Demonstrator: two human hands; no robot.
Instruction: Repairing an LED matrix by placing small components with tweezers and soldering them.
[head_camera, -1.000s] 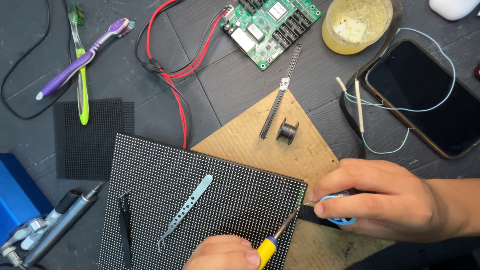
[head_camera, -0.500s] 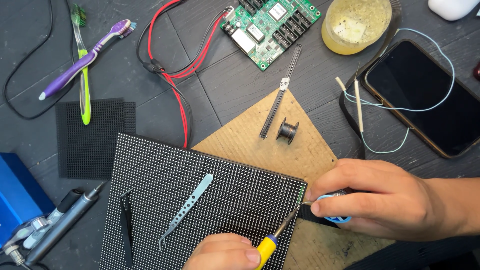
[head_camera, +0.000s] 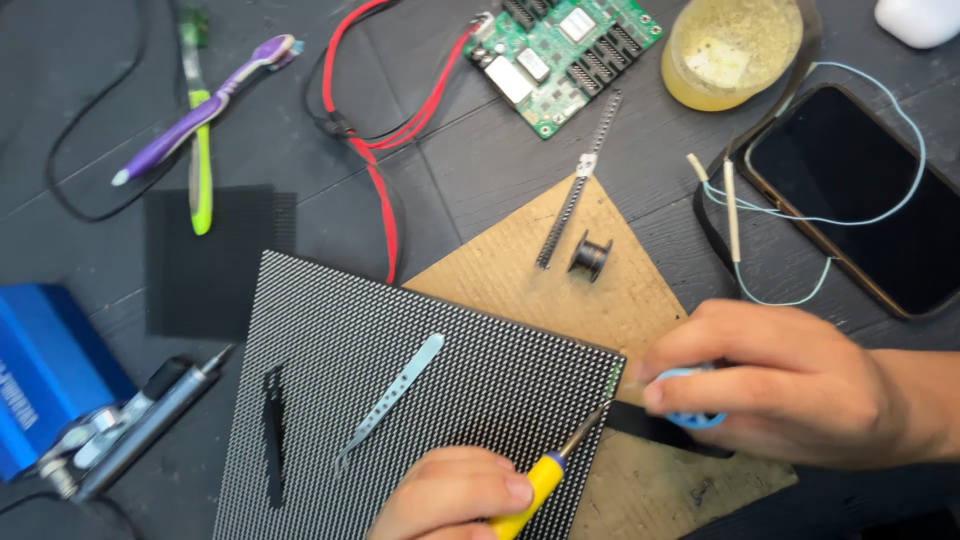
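Left hand still clamped on yellow-handled soldering iron at lower centre, tip unmoved at LED panel edge, right hand still gripping blue spool.

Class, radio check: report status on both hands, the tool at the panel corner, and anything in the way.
Left hand grips yellow-handled iron, tip at LED panel corner. Right hand pinches blue spool. Silver tweezers lie on panel, apart from tip.

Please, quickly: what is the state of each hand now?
Left hand: closed, holding a yellow-handled tool, tip at the panel edge.
Right hand: closed around a light blue object.
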